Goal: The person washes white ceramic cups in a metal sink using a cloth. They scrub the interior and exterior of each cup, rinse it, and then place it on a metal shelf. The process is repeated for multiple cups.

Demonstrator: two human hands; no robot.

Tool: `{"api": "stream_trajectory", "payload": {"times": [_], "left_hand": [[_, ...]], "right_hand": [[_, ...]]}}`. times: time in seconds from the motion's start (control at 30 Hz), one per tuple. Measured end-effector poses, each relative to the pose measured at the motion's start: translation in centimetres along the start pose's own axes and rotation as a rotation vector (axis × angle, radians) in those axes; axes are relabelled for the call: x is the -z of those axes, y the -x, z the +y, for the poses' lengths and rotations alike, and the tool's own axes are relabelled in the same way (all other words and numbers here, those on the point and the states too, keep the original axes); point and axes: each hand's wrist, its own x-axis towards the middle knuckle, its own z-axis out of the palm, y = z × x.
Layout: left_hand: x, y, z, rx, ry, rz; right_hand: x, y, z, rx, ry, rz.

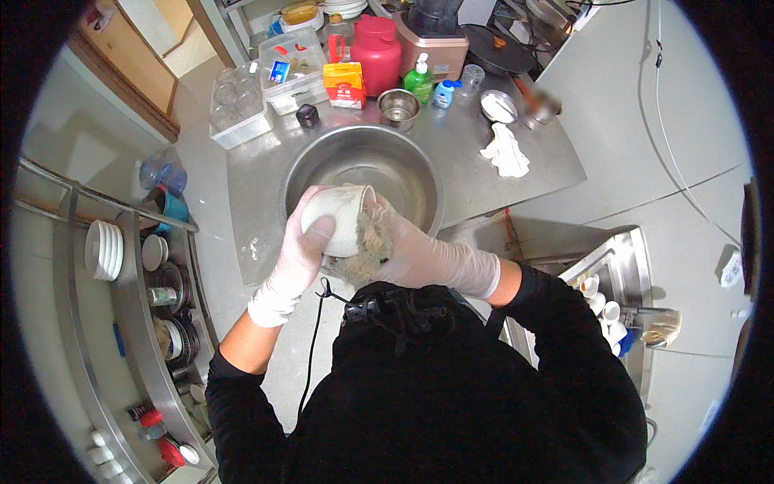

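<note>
A whitish glove covers each of my hands. My left hand (305,242) grips a white cup (338,218) by its outside, the thumb lying across the wall. The cup is tilted sideways, its mouth turned toward my right hand (408,242). That hand holds a shaggy grey-brown cloth (375,242) against the rim, its fingertips at the mouth; how far they reach inside is hidden. Some of the cloth hangs below the cup. Both hands are over the near side of a wide metal basin (290,175), which holds what looks like shallow water.
The basin stands on a steel table (471,175). Behind it are a metal bowl (399,109), a green pump bottle (418,81) and a red jug (376,57). A white cloth (507,151) lies right. White cups (611,311) fill part of the right sink; a dish rack (133,290) stands left.
</note>
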Motion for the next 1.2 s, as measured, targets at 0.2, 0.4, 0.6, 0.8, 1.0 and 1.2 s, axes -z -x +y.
{"api": "stream_trajectory", "payload": {"times": [0.2,0.4,0.6,0.8,1.0,1.2], "left_hand": [[0.3,-0.3,1.1,0.601,0.228,-0.067],[3.0,-0.9,-0.1,0.703,0.287,-0.25],[0.2,-1.3,0.1,0.373,0.192,0.123],[2.1,-2.9,-5.9,-0.236,-0.167,0.031],[0.4,-2.7,-3.9,-0.122,0.094,0.001],[-1.1,-1.8,-3.5,-0.025,0.107,0.244]], "right_hand": [[2.2,-1.0,1.5,0.289,0.605,-0.508],[2.9,-1.1,2.6,0.16,0.458,-0.422],[2.8,-0.4,3.2,-0.12,-0.189,-0.099],[1.1,-0.2,3.3,-0.594,-1.277,0.193],[0.4,-0.7,3.3,-0.76,-1.446,0.413],[0.0,-1.7,3.5,-0.687,-1.152,0.583]]}}
